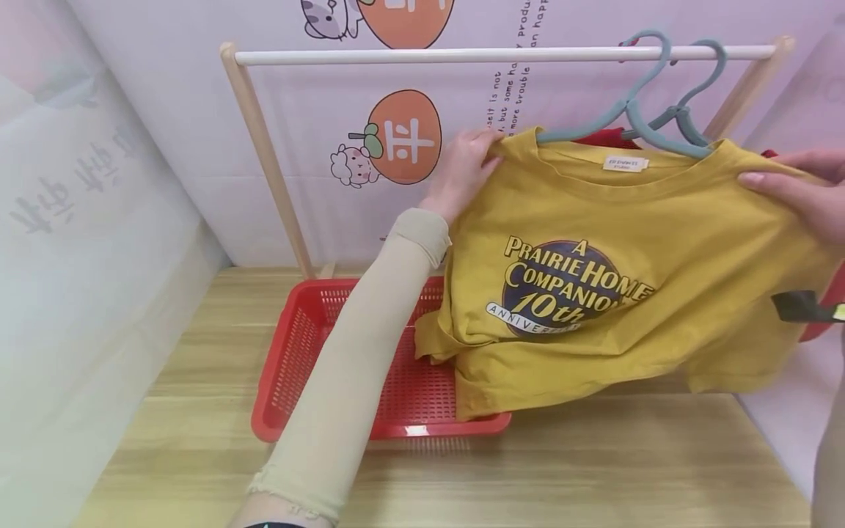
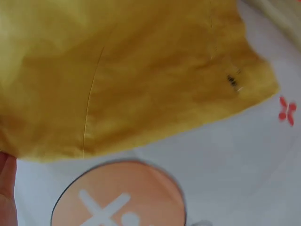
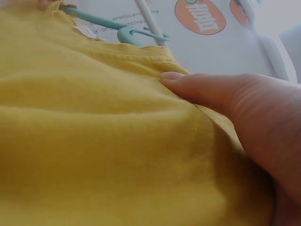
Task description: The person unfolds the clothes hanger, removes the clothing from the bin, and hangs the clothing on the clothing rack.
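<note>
A yellow T-shirt (image 1: 594, 220) with a dark round print hangs from a blue-green hanger (image 1: 634, 110), whose hook is over the white rail. My left hand (image 1: 463, 169) pinches the shirt at its left shoulder, near the collar. On the other shoulder my right hand (image 1: 808, 191) grips the cloth, thumb (image 3: 188, 85) on the front and the other fingers mostly hidden behind. The hanger's arms pass inside the neckline. In the left wrist view the shirt's cloth (image 2: 141, 84) spreads wide, with only a bit of the hand at the left edge.
A second hanger (image 1: 700, 88) with a red garment (image 1: 604, 138) hangs behind the shirt. The white rail (image 1: 422, 56) rests on wooden posts (image 1: 271, 161). Below, a red plastic basket (image 1: 269, 396) stands on the wood-look table (image 1: 198, 352), partly covered by the shirt.
</note>
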A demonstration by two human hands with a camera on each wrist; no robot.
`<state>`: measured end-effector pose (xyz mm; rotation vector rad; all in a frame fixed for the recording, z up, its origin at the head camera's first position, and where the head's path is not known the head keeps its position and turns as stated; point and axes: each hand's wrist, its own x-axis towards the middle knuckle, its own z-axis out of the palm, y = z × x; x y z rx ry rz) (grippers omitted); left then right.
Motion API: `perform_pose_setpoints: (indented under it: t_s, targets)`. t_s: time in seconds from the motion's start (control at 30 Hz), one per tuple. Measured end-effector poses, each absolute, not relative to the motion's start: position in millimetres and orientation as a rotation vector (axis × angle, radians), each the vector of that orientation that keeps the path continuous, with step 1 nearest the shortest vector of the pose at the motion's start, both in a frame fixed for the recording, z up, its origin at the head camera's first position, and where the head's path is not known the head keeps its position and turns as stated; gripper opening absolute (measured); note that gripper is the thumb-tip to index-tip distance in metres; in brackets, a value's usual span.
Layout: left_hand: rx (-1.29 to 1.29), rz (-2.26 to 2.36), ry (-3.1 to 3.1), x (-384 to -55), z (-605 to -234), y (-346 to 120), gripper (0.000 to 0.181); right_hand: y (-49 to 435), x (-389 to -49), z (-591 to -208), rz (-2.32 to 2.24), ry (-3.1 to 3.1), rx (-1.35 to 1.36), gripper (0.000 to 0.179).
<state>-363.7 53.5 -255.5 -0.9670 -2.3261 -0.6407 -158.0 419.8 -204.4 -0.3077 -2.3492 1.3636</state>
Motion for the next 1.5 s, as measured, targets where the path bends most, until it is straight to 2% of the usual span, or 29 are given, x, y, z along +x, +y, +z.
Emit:
perform_pose_setpoints:
  t_s: [0.3, 0.4, 0.53, 0.7, 0.87, 0.97, 1.1, 1.2, 1.5]
  targets:
    - [-0.834, -0.700, -2.348, -364.8, -275.2, 57.2, 0.040, 409.3, -162.4, -218.3, 1.417, -2.353, -0.215, 0.015]
    - [-0.822, -0.704, -2.373, -363.3, -274.8, 55.8, 0.049, 408.6, -162.5, -218.9, 1.414, -2.332, -0.204, 0.015]
    - [-0.851, -0.688, -2.398, -357.3, -266.8, 47.1, 0.065, 403.7, -157.9, -218.6, 1.406, -2.226, -0.133, 0.024]
    - [-0.906, -0.661, -2.381, -341.7, -250.1, 20.7, 0.070, 383.7, -150.9, -209.9, 1.361, -2.139, -0.055, 0.030]
    - [-0.968, -0.607, -2.341, -320.1, -240.7, -21.3, 0.075, 355.1, -144.9, -205.4, 1.353, -2.147, 0.230, 0.032]
    - [-1.004, -0.651, -2.268, -306.2, -245.0, -52.1, 0.077, 336.1, -138.2, -209.2, 1.200, -2.246, 0.283, 0.036]
    - [-1.065, -0.695, -2.137, -287.9, -266.2, -98.4, 0.077, 316.1, -131.7, -225.7, 0.870, -2.456, 0.239, 0.038]
    - [-1.081, -0.641, -2.155, -271.1, -292.6, -135.4, 0.081, 303.7, -133.6, -249.9, 0.787, -2.565, 0.334, 0.038]
    - [-0.901, -0.360, -2.707, -209.2, -368.7, -222.8, 0.115, 259.3, -126.3, -343.5, 0.787, -2.698, 0.777, 0.041]
